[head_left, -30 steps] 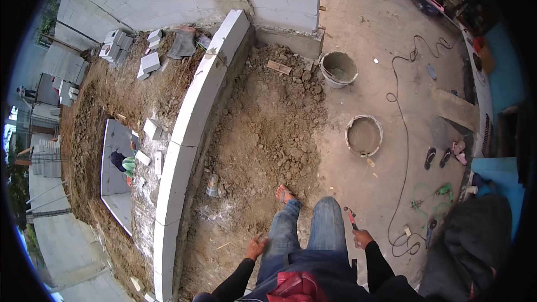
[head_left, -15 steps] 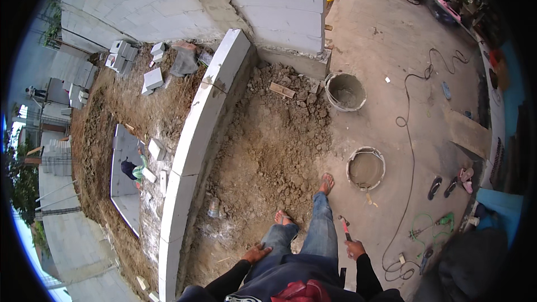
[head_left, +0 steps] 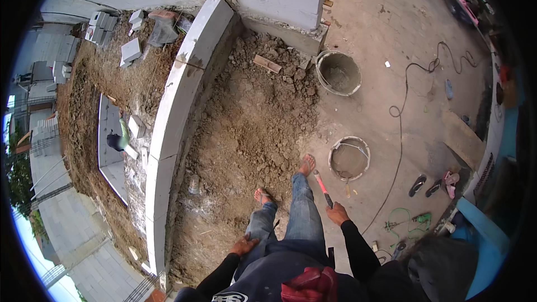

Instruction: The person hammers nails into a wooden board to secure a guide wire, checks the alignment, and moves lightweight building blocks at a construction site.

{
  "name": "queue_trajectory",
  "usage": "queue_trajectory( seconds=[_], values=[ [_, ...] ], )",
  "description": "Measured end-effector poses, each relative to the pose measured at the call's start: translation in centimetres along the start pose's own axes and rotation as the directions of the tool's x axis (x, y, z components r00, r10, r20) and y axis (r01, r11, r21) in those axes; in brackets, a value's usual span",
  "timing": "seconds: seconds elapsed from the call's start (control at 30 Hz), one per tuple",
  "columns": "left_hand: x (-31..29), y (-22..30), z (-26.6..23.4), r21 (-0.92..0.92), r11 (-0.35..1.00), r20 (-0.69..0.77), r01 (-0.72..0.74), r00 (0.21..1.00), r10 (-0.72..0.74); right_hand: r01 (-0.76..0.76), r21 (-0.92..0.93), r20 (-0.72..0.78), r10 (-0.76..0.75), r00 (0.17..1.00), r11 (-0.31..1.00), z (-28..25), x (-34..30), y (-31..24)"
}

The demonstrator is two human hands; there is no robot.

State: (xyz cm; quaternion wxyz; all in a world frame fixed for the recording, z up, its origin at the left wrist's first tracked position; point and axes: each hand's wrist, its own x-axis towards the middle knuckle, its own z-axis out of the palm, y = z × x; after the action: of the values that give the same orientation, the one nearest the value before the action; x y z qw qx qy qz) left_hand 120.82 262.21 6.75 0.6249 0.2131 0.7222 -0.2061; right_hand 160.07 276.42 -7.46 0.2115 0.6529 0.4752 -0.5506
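Note:
My right hand (head_left: 337,213) is closed around the black end of a hammer (head_left: 323,186) with a red-and-black handle. The hammer points forward, low over the ground beside my right leg, its small head partly blurred. My left hand (head_left: 244,244) lies on my left thigh with its fingers out and holds nothing. Ahead of the hammer, on the concrete, stands a round tub (head_left: 332,169) with grey mortar in it. Farther off is a second mortar tub (head_left: 342,93).
A low white block wall (head_left: 164,148) runs along my left. Beyond it a person (head_left: 118,141) works by a pit. Loose soil and a wood piece (head_left: 267,64) lie ahead. To the right are a cable (head_left: 400,142), sandals (head_left: 417,185) and a green power tool (head_left: 421,219).
My right hand has moved forward and left with the hammer, which now reaches farther ahead. My left hand stays on the thigh. The whole view has shifted a little.

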Motion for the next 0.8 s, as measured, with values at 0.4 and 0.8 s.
queue_trajectory(
  seconds=[0.4,0.8],
  values=[
    [-2.1,-2.0,11.7,-0.421,0.9,-0.169,-0.112,0.985,0.043,-0.033,-0.001,0.123,0.033,0.992,0.999,-5.4,1.6,-3.3],
    [1.6,-4.9,16.7,-0.616,0.768,-0.235,-0.178,0.971,0.037,0.577,-0.293,-0.172,-0.635,0.753,0.762,-7.0,-11.8,-3.5]
  ],
)
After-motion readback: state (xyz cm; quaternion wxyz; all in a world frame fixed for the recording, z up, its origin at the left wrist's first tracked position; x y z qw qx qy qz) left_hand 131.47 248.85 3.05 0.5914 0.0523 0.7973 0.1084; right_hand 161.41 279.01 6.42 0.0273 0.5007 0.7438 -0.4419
